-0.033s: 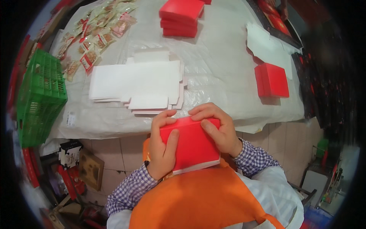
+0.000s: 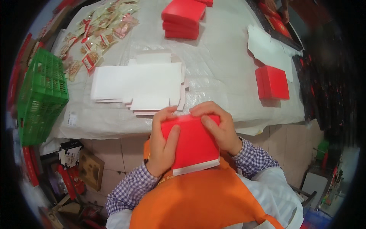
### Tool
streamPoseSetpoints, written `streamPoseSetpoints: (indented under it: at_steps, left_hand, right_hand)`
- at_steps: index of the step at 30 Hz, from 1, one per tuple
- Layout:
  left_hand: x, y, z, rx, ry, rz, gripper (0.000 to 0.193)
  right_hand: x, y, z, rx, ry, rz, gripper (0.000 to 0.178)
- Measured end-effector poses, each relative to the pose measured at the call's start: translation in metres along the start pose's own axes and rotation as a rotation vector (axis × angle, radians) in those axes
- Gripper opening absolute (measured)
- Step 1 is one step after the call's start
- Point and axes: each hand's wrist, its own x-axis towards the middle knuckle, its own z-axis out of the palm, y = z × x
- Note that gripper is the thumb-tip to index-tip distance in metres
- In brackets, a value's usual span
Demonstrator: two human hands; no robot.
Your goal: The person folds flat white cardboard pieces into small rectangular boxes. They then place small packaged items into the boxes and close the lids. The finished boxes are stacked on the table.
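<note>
Between both hands I hold a red cardboard box (image 2: pixel 194 141) in front of the orange apron, just off the table's near edge. A white strip shows along its lower edge. My left hand (image 2: pixel 164 141) grips its left side, thumb lying on the red face and fingers curled over the far edge. On the right side my right hand (image 2: pixel 216 126) does likewise, thumb on the top corner. Beyond the hands lies a stack of flat white box blanks (image 2: pixel 146 84). Farther off stands a pile of red boxes (image 2: pixel 182 19), and another pair of red boxes (image 2: pixel 272 82) sits at the right.
Small clear-and-red snack packets (image 2: pixel 103 36) lie heaped at the far left of the covered table (image 2: pixel 225 57). A green plastic crate (image 2: pixel 44 95) stands at the left edge. At the far right another person's hands (image 2: pixel 285 13) reach over a dark tray (image 2: pixel 280 28) beside white sheet (image 2: pixel 267 45).
The red box has tilted slightly, so more of its white lower strip shows. Both hands keep their hold. At the far right, more of the other person's hands has come into view.
</note>
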Motion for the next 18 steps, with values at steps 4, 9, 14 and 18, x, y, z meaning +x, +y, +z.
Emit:
streamPoseSetpoints:
  at_steps: [4,9,14,18]
  left_hand:
    - [0.051,0.012,-0.015,-0.878,0.064,-0.232,0.059]
    - [0.034,-0.027,-0.02,-0.261,0.091,-0.037,0.069]
    - [0.003,-0.053,0.003,0.055,0.12,0.073,0.035]
    - [0.034,-0.04,-0.009,-0.697,0.584,0.081,0.045]
  right_hand:
    - [0.043,0.006,0.002,0.547,0.144,0.313,0.026]
    - [0.08,0.017,0.032,1.071,0.333,0.134,0.043]
    - [0.079,0.019,0.065,0.908,0.205,0.205,0.057]
    - [0.073,0.011,0.095,0.711,0.071,0.201,0.063]
